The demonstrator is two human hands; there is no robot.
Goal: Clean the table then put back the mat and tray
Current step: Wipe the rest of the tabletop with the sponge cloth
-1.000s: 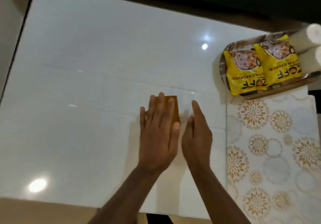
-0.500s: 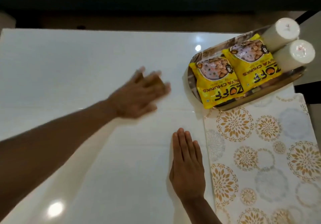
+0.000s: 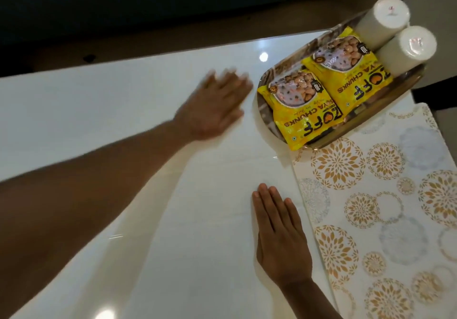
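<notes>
The patterned mat [image 3: 385, 219] lies flat at the counter's [image 3: 123, 110] right edge, thin and probably floppy, best lifted by two corners; the loaded steel tray [image 3: 262, 88] overlaps its far end and looks heavier, wanting both rims. The left hand [image 3: 215, 103] is blurred, its grip unreadable; the right hand [image 3: 279, 237] rests flat and empty beside the mat.

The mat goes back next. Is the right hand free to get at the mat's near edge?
Probably yes. The right hand lies flat on the table holding nothing, just beside the mat, whose left edge is bare; the tray covers only its far corner.
</notes>
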